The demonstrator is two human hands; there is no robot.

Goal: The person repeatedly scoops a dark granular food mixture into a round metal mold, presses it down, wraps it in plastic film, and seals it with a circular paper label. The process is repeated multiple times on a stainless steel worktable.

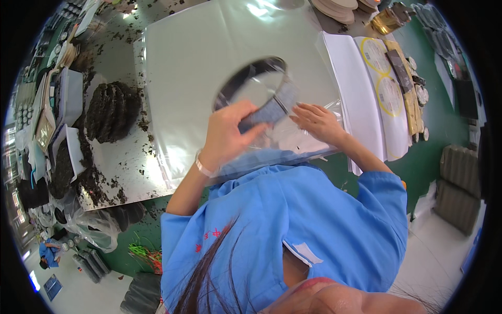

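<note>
A round hoop-like band (285, 97), dark along its far side and grey on its near right, is raised and tilted over the table, blurred by motion. My left hand (227, 131) holds its near left side, thumb and fingers spread around the rim. Just right of the band is my right hand (319, 124), palm down with fingers stretched out and holding nothing; whether its fingertips touch the band I cannot tell. Beneath both hands lie large sheets of clear, shiny plastic film (183, 68).
Left of the film stands a stack of dark, crumbly round cakes (110, 112), with loose dark bits around it. White paper sheets (351, 78) and a label sheet with yellow circles (389, 97) lie at the right. A gold jar (391, 18) and round pale discs (334, 9) stand far right.
</note>
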